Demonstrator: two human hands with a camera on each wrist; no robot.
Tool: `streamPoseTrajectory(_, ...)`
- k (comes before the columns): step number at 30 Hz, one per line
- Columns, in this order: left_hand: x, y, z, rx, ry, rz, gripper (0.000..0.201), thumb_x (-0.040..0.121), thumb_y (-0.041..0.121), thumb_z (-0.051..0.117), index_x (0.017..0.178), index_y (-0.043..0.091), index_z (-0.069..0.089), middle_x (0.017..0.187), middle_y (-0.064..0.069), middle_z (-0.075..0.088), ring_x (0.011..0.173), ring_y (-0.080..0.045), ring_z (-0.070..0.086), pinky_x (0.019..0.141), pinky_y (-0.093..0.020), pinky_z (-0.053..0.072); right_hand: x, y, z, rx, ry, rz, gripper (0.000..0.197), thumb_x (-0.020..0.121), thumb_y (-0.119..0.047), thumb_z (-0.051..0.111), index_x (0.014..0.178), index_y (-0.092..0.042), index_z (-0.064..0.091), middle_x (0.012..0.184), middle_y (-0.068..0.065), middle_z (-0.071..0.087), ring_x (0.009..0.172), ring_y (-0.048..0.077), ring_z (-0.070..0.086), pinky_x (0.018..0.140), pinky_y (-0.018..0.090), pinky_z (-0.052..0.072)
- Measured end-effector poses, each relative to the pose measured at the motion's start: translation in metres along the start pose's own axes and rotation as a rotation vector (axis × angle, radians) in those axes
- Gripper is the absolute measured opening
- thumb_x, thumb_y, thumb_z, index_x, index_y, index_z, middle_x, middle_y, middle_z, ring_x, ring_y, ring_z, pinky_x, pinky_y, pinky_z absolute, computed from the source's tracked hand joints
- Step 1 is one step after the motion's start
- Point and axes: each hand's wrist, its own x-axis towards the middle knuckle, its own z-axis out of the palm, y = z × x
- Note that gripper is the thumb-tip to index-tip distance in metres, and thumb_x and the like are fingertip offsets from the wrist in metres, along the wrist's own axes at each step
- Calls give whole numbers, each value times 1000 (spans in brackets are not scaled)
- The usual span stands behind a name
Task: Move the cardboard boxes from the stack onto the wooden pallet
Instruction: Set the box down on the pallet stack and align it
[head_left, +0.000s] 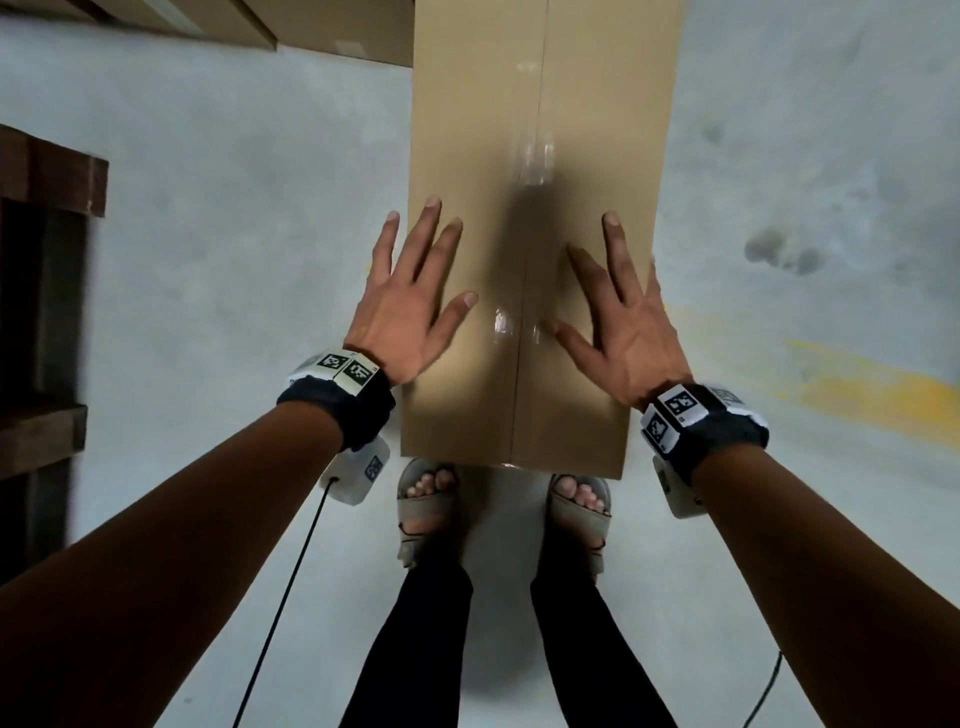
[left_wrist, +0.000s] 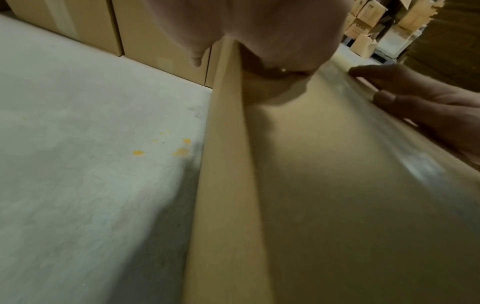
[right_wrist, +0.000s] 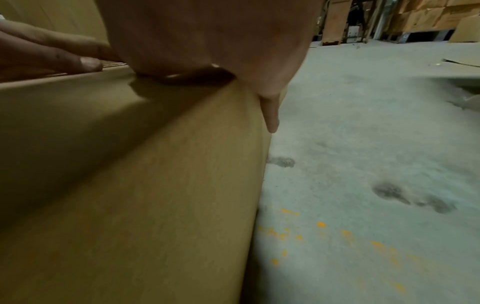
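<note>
A long brown cardboard box (head_left: 545, 130), taped along its middle seam, lies lengthwise in front of me with its near end at my feet. My left hand (head_left: 410, 291) is spread flat over its left edge, the little finger past the side. My right hand (head_left: 618, 312) is spread over the right half near that edge. In the left wrist view the palm (left_wrist: 246, 30) sits low over the box top (left_wrist: 337, 205). The right wrist view shows the right palm (right_wrist: 207, 41) over the box (right_wrist: 130, 205). Whether the palms touch it I cannot tell. The dark wooden pallet (head_left: 41, 312) is at the far left.
More cardboard boxes (head_left: 208, 21) stand at the top left, also seen as boxes (left_wrist: 155, 41) on the floor. My sandalled feet (head_left: 426, 499) are just behind the box. The grey concrete floor (head_left: 234, 208) has yellow paint marks (head_left: 857, 384) and dark stains (head_left: 779, 249).
</note>
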Motion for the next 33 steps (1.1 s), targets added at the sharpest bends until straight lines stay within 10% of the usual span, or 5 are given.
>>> streamPoseTrajectory(17,-37,28,-10,-184,69,40,71,103,43,61,163,18,33,176,-4,4,161,-16,12,125,-58,25,-40,-26,-23,166,171,8,76,95,-59,71,157,-22,46,175,0,15,156,17,32,111,55,45)
streamPoseTrajectory(33,-219,192,-302,-179,182,-15,70,102,52,57,163,29,31,174,16,5,158,-30,26,101,-55,55,-198,-212,-320,168,177,-192,63,98,-47,73,151,-19,55,172,0,27,139,23,55,109,40,51)
